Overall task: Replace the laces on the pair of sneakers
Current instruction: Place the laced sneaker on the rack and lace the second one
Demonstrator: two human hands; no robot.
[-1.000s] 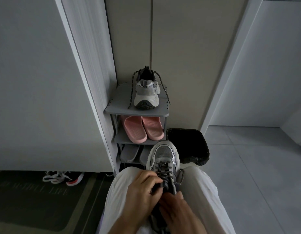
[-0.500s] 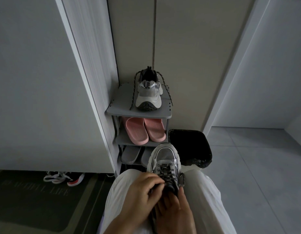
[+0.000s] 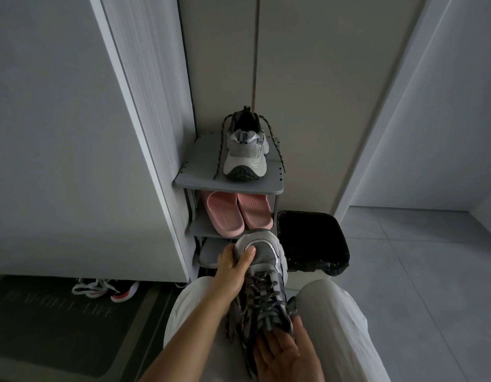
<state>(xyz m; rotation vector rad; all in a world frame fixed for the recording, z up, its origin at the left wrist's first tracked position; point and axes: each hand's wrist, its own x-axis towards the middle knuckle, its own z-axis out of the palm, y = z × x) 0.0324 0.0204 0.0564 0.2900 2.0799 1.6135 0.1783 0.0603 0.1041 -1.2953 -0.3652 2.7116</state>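
A grey sneaker [image 3: 265, 274] with dark speckled laces lies on my lap, toe pointing away from me. My left hand [image 3: 233, 267] grips its toe, thumb on top of the mesh. My right hand [image 3: 285, 354] holds the heel end, fingers wrapped around the collar. Loose lace ends [image 3: 233, 323] hang on the shoe's left side. The second grey sneaker [image 3: 245, 155] stands on the top shelf of a small shoe rack [image 3: 194, 177], heel towards me, its laces trailing down both sides.
Pink slippers [image 3: 237, 213] fill the rack's middle shelf. A black-lined bin [image 3: 313, 241] stands right of the rack. Another shoe with white laces [image 3: 106, 289] lies on the floor at left beside a dark mat [image 3: 59, 326]. Grey tiled floor [image 3: 432, 271] extends to the right.
My left hand has moved from the laces forward to the toe of the sneaker. The sneaker has been pushed further out and my right hand has shifted to its heel.
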